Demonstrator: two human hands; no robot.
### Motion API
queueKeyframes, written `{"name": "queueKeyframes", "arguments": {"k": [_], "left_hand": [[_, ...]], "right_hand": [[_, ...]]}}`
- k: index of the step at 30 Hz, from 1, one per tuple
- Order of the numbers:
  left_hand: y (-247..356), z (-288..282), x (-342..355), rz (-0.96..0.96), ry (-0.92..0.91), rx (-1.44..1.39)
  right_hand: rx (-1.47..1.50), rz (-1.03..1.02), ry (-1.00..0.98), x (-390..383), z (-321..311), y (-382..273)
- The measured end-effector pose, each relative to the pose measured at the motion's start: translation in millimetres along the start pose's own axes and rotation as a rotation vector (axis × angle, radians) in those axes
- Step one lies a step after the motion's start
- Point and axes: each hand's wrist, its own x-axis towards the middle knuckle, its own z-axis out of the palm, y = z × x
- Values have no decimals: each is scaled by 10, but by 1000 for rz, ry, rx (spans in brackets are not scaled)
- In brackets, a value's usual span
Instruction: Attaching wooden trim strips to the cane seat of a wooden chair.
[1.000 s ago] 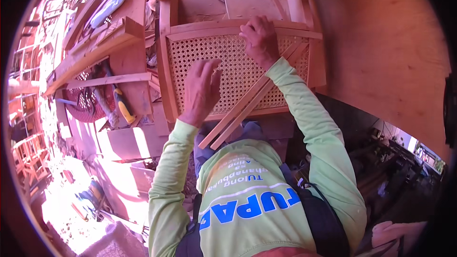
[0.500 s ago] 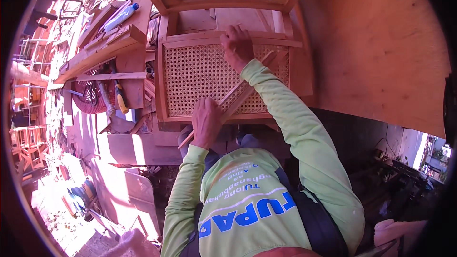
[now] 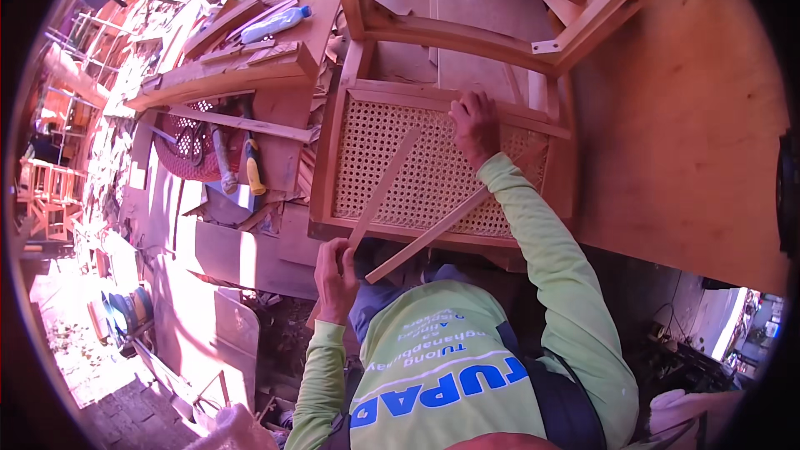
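My left hand (image 3: 336,279) is closed on the lower end of a thin wooden strip (image 3: 383,173), which lies slanting across a woven cane panel (image 3: 362,129) in a wooden frame. A second strip (image 3: 429,229) lies diagonally on the panel, its upper part passing under my right forearm. My right hand (image 3: 475,125) rests at the panel's top rail (image 3: 392,93), its fingers curled over the wood; whether they hold something small there I cannot tell.
An upturned wooden chair frame (image 3: 458,50) stands beyond the panel. A large plywood sheet (image 3: 683,158) fills the right. At left are wood offcuts (image 3: 225,79), a blue plastic bottle (image 3: 275,25), a red perforated basket (image 3: 179,162) and a yellow-handled tool (image 3: 254,173). More frames (image 3: 54,192) stand far left.
My left hand has come down toward me, taking hold of one strip and drawing it leftward, apart from the other. My right hand stays at the top rail. The view has shifted.
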Motion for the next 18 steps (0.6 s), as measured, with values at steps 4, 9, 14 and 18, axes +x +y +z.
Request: {"name": "queueKeyframes", "arguments": {"k": [4, 9, 14, 18], "left_hand": [[-4, -49, 126, -3, 24, 68], [12, 160, 535, 71, -80, 83], [-5, 123, 680, 86, -120, 135], [-105, -36, 553, 60, -120, 161]], "right_hand": [[-46, -47, 29, 71, -105, -118], [-78, -57, -128, -28, -252, -112], [-130, -50, -181, -26, -312, -214], [-164, -14, -234, 6, -305, -289]]}}
